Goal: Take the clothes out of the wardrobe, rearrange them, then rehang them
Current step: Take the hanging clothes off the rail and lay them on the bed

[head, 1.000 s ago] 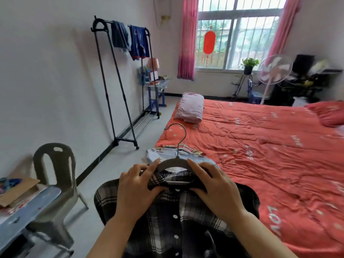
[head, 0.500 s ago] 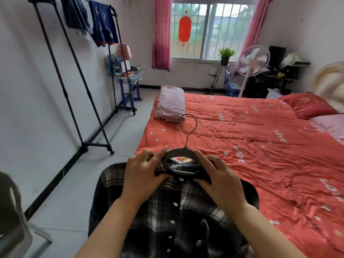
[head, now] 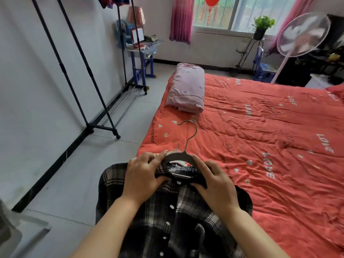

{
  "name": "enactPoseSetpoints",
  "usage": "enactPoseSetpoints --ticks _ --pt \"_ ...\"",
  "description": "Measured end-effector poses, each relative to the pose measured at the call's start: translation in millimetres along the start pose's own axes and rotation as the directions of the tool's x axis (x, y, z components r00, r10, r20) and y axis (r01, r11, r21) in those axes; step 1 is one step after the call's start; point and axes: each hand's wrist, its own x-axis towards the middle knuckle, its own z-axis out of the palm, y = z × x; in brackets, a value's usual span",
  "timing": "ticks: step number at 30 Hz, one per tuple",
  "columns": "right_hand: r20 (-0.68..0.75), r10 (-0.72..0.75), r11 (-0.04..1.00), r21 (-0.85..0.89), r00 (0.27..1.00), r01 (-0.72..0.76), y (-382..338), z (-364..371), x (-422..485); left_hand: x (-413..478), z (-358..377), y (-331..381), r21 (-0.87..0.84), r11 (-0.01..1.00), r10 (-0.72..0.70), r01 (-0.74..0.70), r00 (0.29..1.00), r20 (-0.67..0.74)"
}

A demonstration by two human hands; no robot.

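Note:
A black-and-white plaid shirt (head: 173, 216) with white buttons hangs on a grey hanger (head: 179, 155), whose metal hook points up over the bed. My left hand (head: 143, 177) grips the shirt's left shoulder and the hanger's left arm. My right hand (head: 216, 185) grips the collar and the hanger's right arm. A second small metal hook (head: 177, 145) shows just behind the hanger. The black clothes rack (head: 78, 71) stands by the left wall, with dark blue clothes (head: 113, 1) hanging at its top edge.
The bed with a red quilt (head: 260, 146) fills the right side, and a folded pink blanket (head: 188, 90) lies at its corner. A blue side table (head: 141, 53) stands behind the rack. A standing fan (head: 301, 34) and a plant are near the window. Grey floor lies between rack and bed.
The view has tilted down and moved closer to the bed. Both hands keep the same hold on the shirt and hanger. The grey chair has left the view.

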Motion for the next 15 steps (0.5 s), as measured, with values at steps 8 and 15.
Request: enactPoseSetpoints --ticks 8,15 --pt "0.166 0.07 0.993 0.084 0.984 -0.085 80.7 88.3 72.1 66.3 103.3 -42.6 0.037 0.993 -0.121 0.116 0.977 0.176" --pt "0.472 0.298 0.951 -0.073 0.83 -0.3 129.1 163.4 100.7 77.0 176.5 -64.4 0.135 0.942 -0.335 0.306 0.868 0.367"
